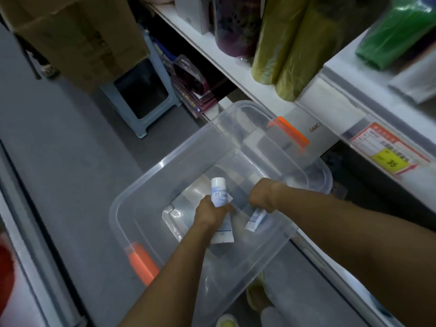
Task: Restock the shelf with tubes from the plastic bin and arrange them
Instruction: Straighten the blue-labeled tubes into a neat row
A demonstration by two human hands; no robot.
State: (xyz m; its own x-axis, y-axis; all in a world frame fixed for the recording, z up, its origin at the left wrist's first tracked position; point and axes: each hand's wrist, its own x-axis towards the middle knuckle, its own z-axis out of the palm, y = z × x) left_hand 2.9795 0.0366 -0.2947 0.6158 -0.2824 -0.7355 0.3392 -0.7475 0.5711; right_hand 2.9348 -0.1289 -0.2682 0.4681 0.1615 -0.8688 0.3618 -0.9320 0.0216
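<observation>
A: hands status?
B: both down in the plastic bin [165, 160]. left hand [211, 212] is curled round the first tube [219, 192] at mid-body, full grip. right hand [264, 197] is knuckles up, fingers curled down and pinching the far end of the second tube [254, 219]
A: counts?
B: tubes: two visible, one per hand. bin: one, clear, with two orange latches [289, 133], one on the far rim and one on the near rim. shelf [200, 49] above it: two yellow-green rolls [283, 43] side by side, one purple roll [236, 24] beside them, one green roll [396, 31] on the board further right. one price tag [389, 156] on the shelf edge. one cardboard box [77, 36] and one pale stool [138, 119] at upper left
A: tube orientation?
B: first tube: long axis runs near to far. white cap at the far end, clear of the fingers. flat crimped end sticks out on the near side, under the wrist. second tube: long axis slanted, the visible part running from the hand toward near-left. can't tell which end carries the cap, the hand covers the other end
A: tubes touching?
B: no, close together but apart. can't tell through the clear plastic whether either rests on the bin floor
</observation>
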